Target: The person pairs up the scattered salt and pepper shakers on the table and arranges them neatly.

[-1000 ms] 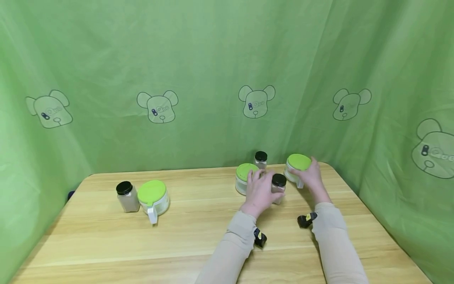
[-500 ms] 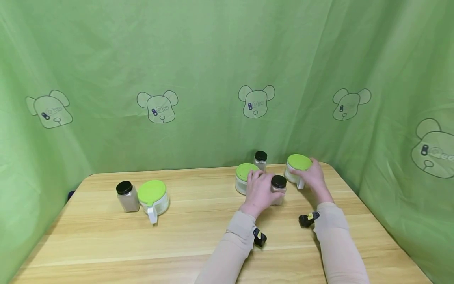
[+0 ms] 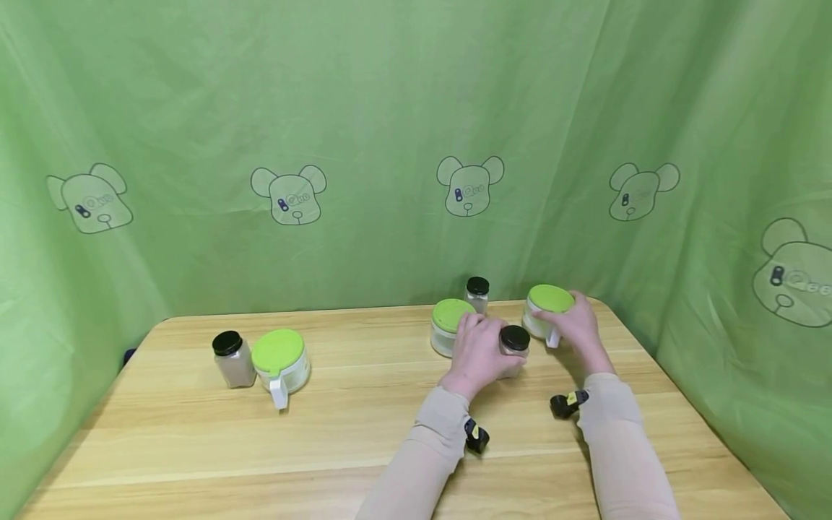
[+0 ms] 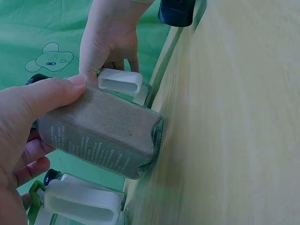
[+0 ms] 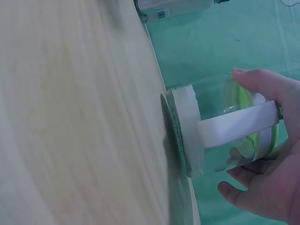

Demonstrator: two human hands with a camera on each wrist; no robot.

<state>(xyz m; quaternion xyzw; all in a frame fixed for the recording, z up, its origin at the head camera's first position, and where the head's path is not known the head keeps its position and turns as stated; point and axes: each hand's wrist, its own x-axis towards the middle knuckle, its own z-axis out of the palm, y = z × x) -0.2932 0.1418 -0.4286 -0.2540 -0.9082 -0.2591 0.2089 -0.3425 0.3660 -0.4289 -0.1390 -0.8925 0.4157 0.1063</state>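
Note:
In the head view my left hand [image 3: 479, 355] grips a square glass jar [image 4: 101, 124] with a black lid and grey-brown powder inside. The thumb lies across the jar's side in the left wrist view. To its right, my right hand [image 3: 575, 326] holds a round glass seasoning jar [image 5: 215, 131] near its green lid, thumb and fingers on opposite sides. White contents fill its bottom, and a white handle [image 5: 239, 124] faces the wrist camera. Its base is close to the tabletop; I cannot tell whether it fully touches.
Beside my left hand stand another green-lidded jar [image 3: 448, 328] and a smaller black-lidded jar [image 3: 477, 292] behind it. On the left of the wooden table [image 3: 260, 455] are a black-lidded jar [image 3: 235, 365] and a green-lidded jar [image 3: 286, 365]. A green curtain [image 3: 377, 108] hangs behind.
The black-lidded jar in my left hand has shifted slightly right and nearer to me. My right hand and its green-lidded jar have also moved slightly right and nearer.

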